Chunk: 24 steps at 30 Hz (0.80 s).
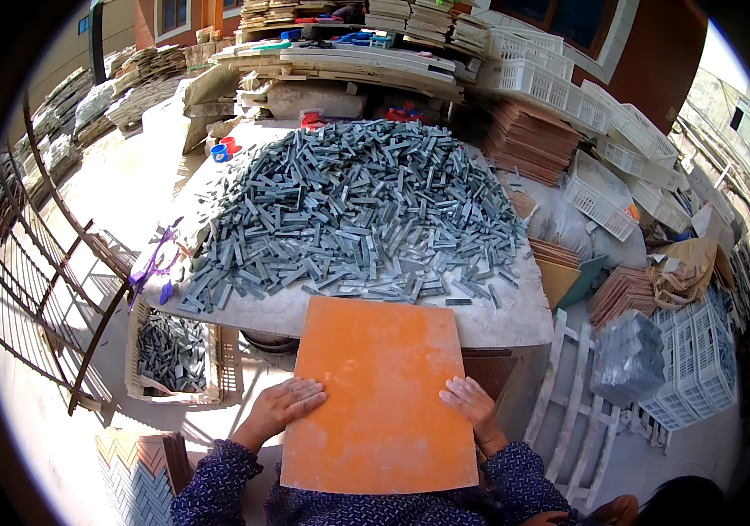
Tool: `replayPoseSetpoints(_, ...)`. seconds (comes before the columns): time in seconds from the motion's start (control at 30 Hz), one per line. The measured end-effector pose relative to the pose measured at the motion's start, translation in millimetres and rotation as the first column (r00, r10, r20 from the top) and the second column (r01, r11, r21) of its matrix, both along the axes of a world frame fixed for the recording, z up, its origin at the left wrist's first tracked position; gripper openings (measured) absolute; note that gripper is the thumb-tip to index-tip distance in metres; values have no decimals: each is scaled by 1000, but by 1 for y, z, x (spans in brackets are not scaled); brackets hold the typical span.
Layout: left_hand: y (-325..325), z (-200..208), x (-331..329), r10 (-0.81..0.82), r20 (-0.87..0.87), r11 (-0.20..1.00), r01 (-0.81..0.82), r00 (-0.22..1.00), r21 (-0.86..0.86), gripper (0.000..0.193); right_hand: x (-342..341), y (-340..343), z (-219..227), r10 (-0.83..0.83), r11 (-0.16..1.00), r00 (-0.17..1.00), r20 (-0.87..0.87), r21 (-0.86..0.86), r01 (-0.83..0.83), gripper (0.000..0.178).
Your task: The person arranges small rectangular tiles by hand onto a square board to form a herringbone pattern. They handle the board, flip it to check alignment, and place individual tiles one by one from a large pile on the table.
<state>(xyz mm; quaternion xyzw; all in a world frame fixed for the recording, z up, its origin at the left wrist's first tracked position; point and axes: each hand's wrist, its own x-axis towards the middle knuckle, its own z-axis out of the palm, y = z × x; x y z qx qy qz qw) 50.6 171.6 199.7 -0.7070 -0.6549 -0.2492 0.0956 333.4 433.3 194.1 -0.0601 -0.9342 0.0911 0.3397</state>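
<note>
Board [379, 394], orange and smudged with pale dust, lies face up before the person, between the left hand [282, 407] and the right hand [473, 407]. Its near edge is close to the person's body; its far edge overlaps the front of the worktable [515, 326] in this view, though whether it rests there or is held just clear cannot be told. Nothing is laid on the orange face.

The left hand's fingers are close together and reach over the left edge onto the upper surface. The right hand's fingers, slightly bent, meet the right edge at about the same level. Both thumbs are hidden, so how firmly either hand clamps cannot be told.

Beyond the board, grey strips [366, 202] are heaped loosely across the tabletop, a few scattered close to its far edge. A pale crate [213, 355] of similar pieces stands on the ground to the left, and a herringbone-patterned panel [134, 469] lies nearer the person.

The step in hand looks like positioning or steadying the bare board. The next move seems to call for keeping it level, with both sides supported evenly, before either hand lets go.
</note>
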Motion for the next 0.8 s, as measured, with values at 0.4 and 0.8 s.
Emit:
replayPoseSetpoints(0.4, 6, -57, -2, 60, -18, 998, -60, 998, -7, 36, -6, 6, -47, -40, 999, 998, 47, 3, 40, 25)
replayPoseSetpoints(0.8, 15, 10, -6, 310, 370, 947, -248, 876, -206, 54, -24, 19, 62, -155, 986, 982, 108, -47, 161, 48)
